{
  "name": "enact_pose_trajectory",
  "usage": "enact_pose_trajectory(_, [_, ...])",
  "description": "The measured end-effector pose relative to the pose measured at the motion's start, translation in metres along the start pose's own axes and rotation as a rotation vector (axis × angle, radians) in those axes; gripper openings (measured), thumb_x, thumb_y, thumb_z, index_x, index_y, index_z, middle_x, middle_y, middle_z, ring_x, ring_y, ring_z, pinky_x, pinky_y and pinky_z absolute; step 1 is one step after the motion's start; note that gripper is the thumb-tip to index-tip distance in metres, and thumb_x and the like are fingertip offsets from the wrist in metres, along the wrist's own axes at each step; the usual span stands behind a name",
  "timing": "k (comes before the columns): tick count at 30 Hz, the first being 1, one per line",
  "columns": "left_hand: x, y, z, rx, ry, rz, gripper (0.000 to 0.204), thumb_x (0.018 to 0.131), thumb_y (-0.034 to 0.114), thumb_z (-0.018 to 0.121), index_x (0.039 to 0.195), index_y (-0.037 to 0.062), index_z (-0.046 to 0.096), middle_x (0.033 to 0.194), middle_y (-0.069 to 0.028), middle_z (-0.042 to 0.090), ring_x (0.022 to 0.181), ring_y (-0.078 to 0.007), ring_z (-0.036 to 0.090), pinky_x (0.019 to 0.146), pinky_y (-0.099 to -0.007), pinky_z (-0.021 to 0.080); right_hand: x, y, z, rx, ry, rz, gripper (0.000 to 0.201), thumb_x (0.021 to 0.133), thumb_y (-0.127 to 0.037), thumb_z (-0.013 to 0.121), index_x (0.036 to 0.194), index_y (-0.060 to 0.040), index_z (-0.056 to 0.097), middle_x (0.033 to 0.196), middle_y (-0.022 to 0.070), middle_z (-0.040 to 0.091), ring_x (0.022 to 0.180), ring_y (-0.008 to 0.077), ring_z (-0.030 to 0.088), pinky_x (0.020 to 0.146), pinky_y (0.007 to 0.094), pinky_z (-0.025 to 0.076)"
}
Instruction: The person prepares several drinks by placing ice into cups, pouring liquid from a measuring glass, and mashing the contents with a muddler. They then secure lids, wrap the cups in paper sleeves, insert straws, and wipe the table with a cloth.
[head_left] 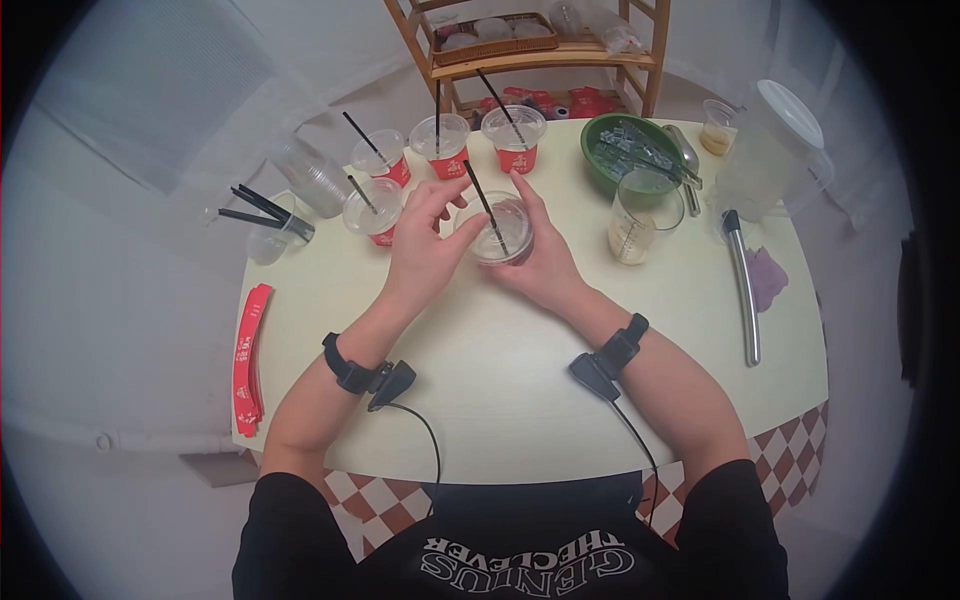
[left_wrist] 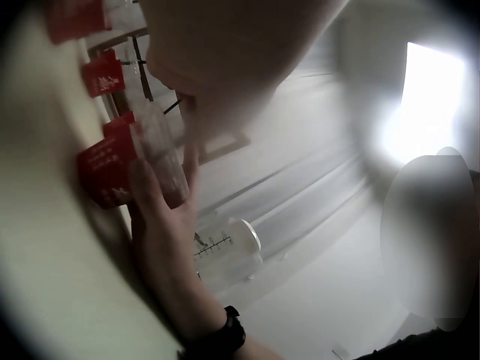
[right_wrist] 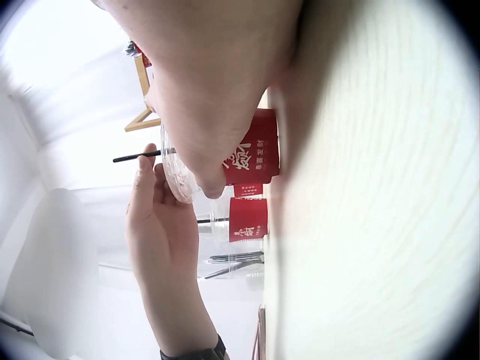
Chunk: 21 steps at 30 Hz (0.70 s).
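Observation:
A clear lidded plastic cup [head_left: 490,228] with a red sleeve [right_wrist: 262,146] stands upright near the table's middle. My right hand [head_left: 545,262] grips it, fingers and thumb around its side below the lid. A black straw [head_left: 478,187] rises at a slant from its lid. On the left, my left hand [head_left: 422,240] holds the straw lightly, thumb and fingertips close about it above the lid. In the right wrist view, the left hand [right_wrist: 169,232] has its thumb [right_wrist: 142,169] against the straw. Several similar cups with red sleeves and straws, one of them this cup [head_left: 440,140], stand just behind.
At left are a cup of loose black straws [head_left: 275,235], stacked clear cups [head_left: 310,180] and red paper sleeves [head_left: 250,360]. To the right stand a green bowl [head_left: 600,165], a measuring cup [head_left: 632,235], a lidded pitcher [head_left: 765,160], a metal rod [head_left: 745,300] and a purple cloth [head_left: 768,280].

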<state>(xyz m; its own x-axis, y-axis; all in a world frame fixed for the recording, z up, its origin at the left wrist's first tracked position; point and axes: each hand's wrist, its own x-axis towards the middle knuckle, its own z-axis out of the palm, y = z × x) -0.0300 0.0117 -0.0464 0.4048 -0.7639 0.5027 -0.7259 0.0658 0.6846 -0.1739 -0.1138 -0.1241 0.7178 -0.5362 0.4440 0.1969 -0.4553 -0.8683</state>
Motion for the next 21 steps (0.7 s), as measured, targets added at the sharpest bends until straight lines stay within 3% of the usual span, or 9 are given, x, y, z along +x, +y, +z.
enact_pose_trajectory(2, [-0.015, -0.002, -0.003, -0.025, 0.021, -0.012, 0.025, 0.099, 0.01, 0.077, 0.122, 0.0025, 0.075, 0.104, 0.0022, 0.062, 0.086, -0.0065, 0.052, 0.075, -0.024, 0.043, 0.0, 0.003, 0.002, 0.007, 0.004, -0.012, 0.127, 0.075, -0.017, 0.097, 0.173, -0.0131, 0.017, 0.143, 0.0221, 0.063, 0.132, 0.0345, 0.065, 0.111, 0.0426, 0.054])
enact_pose_trajectory(4, [-0.039, -0.013, -0.003, -0.345, 0.081, -0.192, 0.023, 0.099, 0.01, 0.075, 0.121, 0.0039, 0.071, 0.097, 0.0043, 0.059, 0.081, -0.0038, 0.049, 0.072, -0.0217, 0.042, 0.001, 0.005, 0.002, 0.009, 0.011, -0.029, 0.127, 0.075, -0.017, 0.097, 0.173, -0.0131, 0.017, 0.143, 0.0222, 0.064, 0.132, 0.0345, 0.065, 0.111, 0.0423, 0.054])
enact_pose_trajectory(5, [-0.053, -0.015, -0.002, -0.351, 0.087, -0.188, 0.023, 0.099, 0.01, 0.075, 0.121, 0.0039, 0.071, 0.097, 0.0043, 0.059, 0.081, -0.0038, 0.049, 0.072, -0.0217, 0.042, 0.001, 0.004, 0.001, -0.013, 0.016, -0.026, 0.126, 0.075, -0.017, 0.097, 0.173, -0.0128, 0.017, 0.142, 0.0225, 0.064, 0.132, 0.0346, 0.066, 0.111, 0.0423, 0.054])
enact_pose_trajectory(8, [-0.087, -0.015, -0.003, -0.437, 0.018, -0.326, 0.009, 0.103, 0.01, 0.071, 0.109, 0.004, 0.069, 0.092, 0.0073, 0.058, 0.076, -0.0006, 0.047, 0.069, -0.0196, 0.04, 0.006, 0.003, 0.005, -0.06, 0.021, -0.022, 0.126, 0.075, -0.017, 0.096, 0.173, -0.0117, 0.018, 0.142, 0.0232, 0.065, 0.132, 0.035, 0.066, 0.111, 0.042, 0.054])
enact_pose_trajectory(10, [-0.104, -0.014, -0.005, -0.417, -0.174, -0.456, 0.007, 0.105, 0.01, 0.069, 0.107, 0.0041, 0.067, 0.093, 0.0076, 0.058, 0.08, -0.0001, 0.049, 0.07, -0.019, 0.041, 0.01, 0.001, 0.01, -0.086, 0.013, -0.01, 0.125, 0.075, -0.017, 0.096, 0.173, -0.0109, 0.018, 0.141, 0.0236, 0.066, 0.131, 0.0352, 0.066, 0.111, 0.0419, 0.054])
enact_pose_trajectory(11, [-0.108, -0.014, -0.002, -0.411, -0.176, -0.452, 0.01, 0.106, 0.013, 0.069, 0.102, 0.0041, 0.067, 0.083, 0.0098, 0.056, 0.073, 0.0005, 0.046, 0.065, -0.0192, 0.038, 0.014, 0.001, 0.013, -0.112, 0.013, 0.02, 0.123, 0.076, -0.019, 0.096, 0.172, -0.01, 0.019, 0.14, 0.024, 0.066, 0.13, 0.0358, 0.067, 0.11, 0.042, 0.054])
enact_pose_trajectory(15, [-0.115, -0.019, 0.004, -0.412, -0.197, -0.438, 0.017, 0.106, 0.015, 0.07, 0.093, 0.004, 0.066, 0.077, 0.0105, 0.054, 0.07, 0.0002, 0.042, 0.062, -0.0207, 0.036, 0.04, -0.002, 0.029, -0.203, 0.017, 0.073, 0.116, 0.079, -0.023, 0.094, 0.17, -0.0074, 0.023, 0.137, 0.0251, 0.068, 0.126, 0.0378, 0.069, 0.106, 0.0427, 0.056])
enact_pose_trajectory(17, [-0.115, -0.021, 0.004, -0.441, -0.197, -0.409, 0.03, 0.107, 0.017, 0.07, 0.081, 0.0041, 0.061, 0.07, 0.0101, 0.049, 0.067, -0.0014, 0.037, 0.059, -0.0236, 0.033, 0.05, -0.001, 0.038, -0.237, 0.03, 0.06, 0.115, 0.08, -0.023, 0.093, 0.169, -0.0063, 0.024, 0.136, 0.0253, 0.069, 0.125, 0.0383, 0.07, 0.105, 0.043, 0.056])
enact_pose_trajectory(21, [-0.116, -0.027, 0.003, -0.466, -0.181, -0.37, 0.042, 0.108, 0.018, 0.069, 0.071, 0.0043, 0.053, 0.067, 0.0092, 0.042, 0.066, -0.003, 0.035, 0.058, -0.0262, 0.031, 0.068, 0.007, 0.047, -0.276, 0.058, 0.055, 0.115, 0.081, -0.024, 0.093, 0.169, -0.004, 0.021, 0.133, 0.0246, 0.07, 0.124, 0.0383, 0.07, 0.104, 0.043, 0.056])
